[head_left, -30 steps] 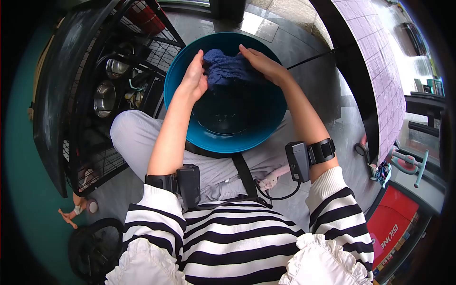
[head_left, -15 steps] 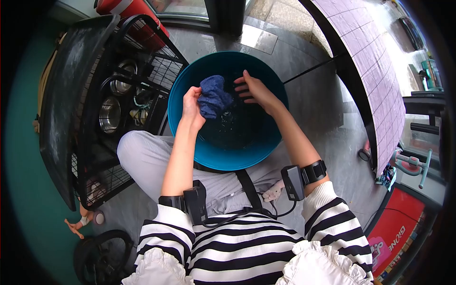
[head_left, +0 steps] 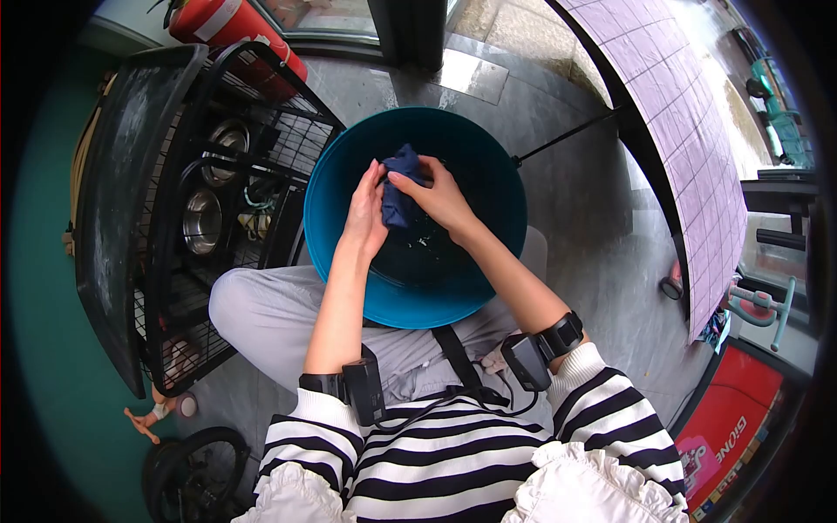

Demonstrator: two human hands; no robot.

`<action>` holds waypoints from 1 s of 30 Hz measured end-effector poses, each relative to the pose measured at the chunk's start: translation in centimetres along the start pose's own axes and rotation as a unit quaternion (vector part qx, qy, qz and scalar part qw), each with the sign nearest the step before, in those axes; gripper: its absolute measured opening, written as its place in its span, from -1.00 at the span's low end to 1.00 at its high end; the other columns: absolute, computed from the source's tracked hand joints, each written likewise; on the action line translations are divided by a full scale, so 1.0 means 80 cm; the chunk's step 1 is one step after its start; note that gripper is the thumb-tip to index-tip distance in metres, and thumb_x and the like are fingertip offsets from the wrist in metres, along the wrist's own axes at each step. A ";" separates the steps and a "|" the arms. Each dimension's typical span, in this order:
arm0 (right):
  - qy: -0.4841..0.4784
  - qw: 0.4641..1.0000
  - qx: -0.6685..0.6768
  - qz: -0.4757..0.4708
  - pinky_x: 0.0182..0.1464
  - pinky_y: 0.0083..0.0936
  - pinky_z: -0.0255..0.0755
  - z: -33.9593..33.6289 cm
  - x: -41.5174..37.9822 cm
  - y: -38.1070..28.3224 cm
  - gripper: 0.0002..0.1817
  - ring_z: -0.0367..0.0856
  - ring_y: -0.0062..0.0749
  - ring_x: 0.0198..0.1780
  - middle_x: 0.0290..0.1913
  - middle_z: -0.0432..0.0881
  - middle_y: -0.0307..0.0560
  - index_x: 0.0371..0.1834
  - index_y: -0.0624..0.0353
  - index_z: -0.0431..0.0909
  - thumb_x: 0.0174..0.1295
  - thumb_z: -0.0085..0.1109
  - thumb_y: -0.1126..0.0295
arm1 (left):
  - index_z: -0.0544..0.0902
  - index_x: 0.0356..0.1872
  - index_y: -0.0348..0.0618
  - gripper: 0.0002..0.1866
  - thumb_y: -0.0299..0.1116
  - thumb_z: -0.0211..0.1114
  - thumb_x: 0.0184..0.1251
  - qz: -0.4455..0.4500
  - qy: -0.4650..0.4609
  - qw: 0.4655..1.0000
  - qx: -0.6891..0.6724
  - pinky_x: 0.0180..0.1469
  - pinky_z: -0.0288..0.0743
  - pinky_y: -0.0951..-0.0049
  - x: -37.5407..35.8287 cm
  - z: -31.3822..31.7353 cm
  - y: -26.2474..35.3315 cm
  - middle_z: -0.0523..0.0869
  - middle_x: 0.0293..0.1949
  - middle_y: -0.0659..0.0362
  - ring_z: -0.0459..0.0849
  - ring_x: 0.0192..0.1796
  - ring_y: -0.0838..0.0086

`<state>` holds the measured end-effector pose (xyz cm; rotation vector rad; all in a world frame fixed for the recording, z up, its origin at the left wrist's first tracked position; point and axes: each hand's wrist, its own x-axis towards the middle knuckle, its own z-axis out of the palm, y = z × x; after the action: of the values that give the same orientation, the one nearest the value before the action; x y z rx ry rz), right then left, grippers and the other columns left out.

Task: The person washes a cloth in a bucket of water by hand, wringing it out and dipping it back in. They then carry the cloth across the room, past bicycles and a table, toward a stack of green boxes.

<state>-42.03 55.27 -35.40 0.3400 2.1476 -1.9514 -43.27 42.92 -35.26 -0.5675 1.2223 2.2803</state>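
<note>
A crumpled dark blue cloth is held between both hands above the water inside a round teal tub. My left hand presses against the cloth's left side, fingers pointing up. From the right, my right hand grips the cloth's upper part, with the thumb across its front. Dark water with a few bright specks lies at the bottom of the tub, which stands by my crossed legs.
A black wire cage shelf with metal bowls stands at the left, a red fire extinguisher behind it. At the right are a checked lilac panel with a black rod reaching the tub and a red box. A doll lies lower left.
My right hand has moved left and closed on the cloth, which my left hand alone held before. The cloth is now squeezed into a narrower bundle.
</note>
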 end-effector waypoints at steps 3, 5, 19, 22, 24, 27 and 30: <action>0.086 0.995 -0.047 0.014 -0.12 -0.62 0.26 -0.002 0.015 0.018 -0.46 0.40 -0.42 -0.13 -0.17 0.42 0.03 -0.11 0.34 0.29 -0.05 0.11 0.14 | 0.30 -0.01 -0.22 -0.56 -0.22 0.03 0.11 -0.023 -0.087 0.996 -0.011 -0.02 0.27 0.52 0.006 -0.013 -0.005 0.43 -0.12 0.10 0.41 -0.05 0.47; 0.060 0.998 0.008 0.030 -0.21 -0.55 0.30 -0.012 0.023 0.026 -0.50 0.46 -0.33 -0.21 -0.29 0.49 0.05 -0.22 0.34 0.37 -0.09 0.11 0.11 | 0.30 -0.02 -0.24 -0.58 -0.27 0.06 0.09 -0.011 -0.117 0.993 0.006 -0.05 0.30 0.55 0.005 -0.019 -0.006 0.44 -0.13 0.10 0.43 -0.08 0.49; 0.042 0.991 0.045 0.122 -0.35 -0.63 0.23 -0.078 0.033 0.003 -0.55 0.36 -0.59 -0.47 -0.55 0.44 -0.19 -0.50 0.32 0.45 0.14 -0.19 0.08 | 0.53 -0.31 -0.26 -0.81 -0.42 0.14 0.02 0.144 0.083 0.802 0.574 -0.22 0.35 0.59 0.012 -0.054 0.020 0.60 -0.39 0.11 0.54 -0.28 0.52; 0.049 0.991 0.028 0.125 -0.39 -0.61 0.21 -0.082 0.030 -0.002 -0.54 0.30 -0.63 -0.52 -0.60 0.38 -0.24 -0.56 0.31 0.43 0.15 -0.20 0.08 | 0.54 -0.32 -0.24 -0.82 -0.41 0.12 0.04 0.166 0.069 0.809 0.560 -0.22 0.35 0.58 0.015 -0.061 0.015 0.60 -0.41 0.10 0.54 -0.27 0.50; 0.056 0.991 0.013 0.124 -0.40 -0.61 0.20 -0.083 0.029 -0.004 -0.54 0.27 -0.64 -0.54 -0.62 0.35 -0.27 -0.58 0.30 0.42 0.15 -0.20 0.08 | 0.53 -0.31 -0.23 -0.82 -0.40 0.11 0.05 0.185 0.060 0.809 0.555 -0.23 0.35 0.58 0.014 -0.064 0.014 0.60 -0.42 0.09 0.55 -0.28 0.49; 0.060 0.992 -0.013 0.107 -0.42 -0.58 0.21 -0.083 0.025 -0.006 -0.53 0.36 -0.53 -0.55 -0.65 0.40 -0.16 -0.59 0.33 0.42 0.14 -0.19 0.08 | 0.51 -0.29 -0.22 -0.82 -0.39 0.08 0.09 0.201 0.096 0.816 0.534 -0.24 0.34 0.60 0.010 -0.067 0.014 0.57 -0.36 0.13 0.52 -0.25 0.51; 0.047 0.978 -0.204 -0.019 -0.41 -0.48 0.25 -0.085 0.018 -0.014 -0.54 0.46 -0.26 -0.51 -0.63 0.45 0.03 -0.58 0.34 0.42 0.12 -0.16 0.08 | 0.48 -0.28 -0.19 -0.81 -0.34 0.00 0.15 0.255 0.123 0.797 0.533 -0.28 0.33 0.62 0.006 -0.069 0.015 0.51 -0.30 0.20 0.47 -0.25 0.54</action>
<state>-43.77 61.99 -34.14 0.3220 2.5574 -1.4818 -43.66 37.77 -37.62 -0.0749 2.7165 1.4239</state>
